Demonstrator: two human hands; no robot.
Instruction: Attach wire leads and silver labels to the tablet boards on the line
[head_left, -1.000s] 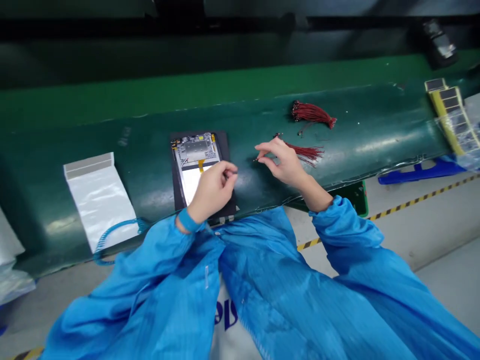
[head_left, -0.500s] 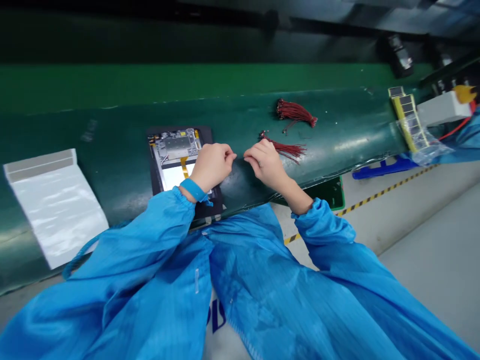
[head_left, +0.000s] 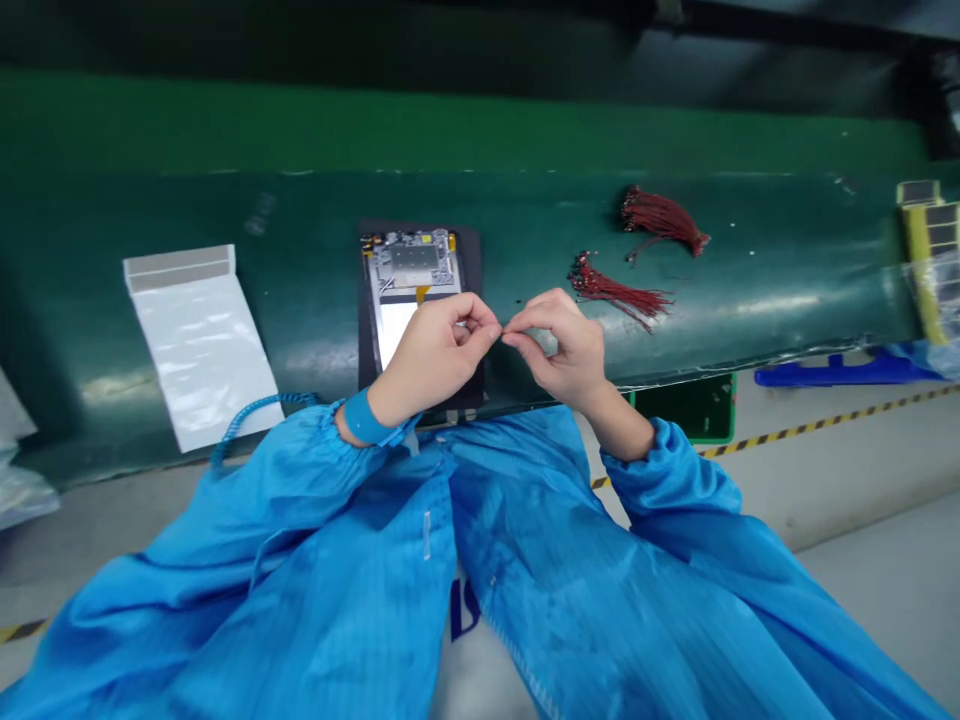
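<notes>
My left hand [head_left: 442, 352], with a blue strap at its wrist, is closed in a pinch of thumb and forefinger. My right hand [head_left: 559, 345] pinches too, and the fingertips of both hands meet. Whatever lies between them is too small to make out. Beneath and behind my left hand is an opened tablet [head_left: 415, 262], its circuit board and orange ribbon cable exposed, on a dark mat [head_left: 469, 262]. Beyond my right hand lie two bundles of thin red-and-black wires, a nearer bundle [head_left: 619, 292] and a farther bundle [head_left: 664, 218].
A white plastic pouch [head_left: 206, 350] lies on the green bench [head_left: 315, 210] to the left. Yellow strips with dark panels [head_left: 934, 260] sit at the right end. Below the bench edge are a green bin [head_left: 712, 410] and a blue object [head_left: 840, 372].
My hands have come together, and their fingertips now touch where a gap was. The camera view has turned, so the bench things appear shifted to the right.
</notes>
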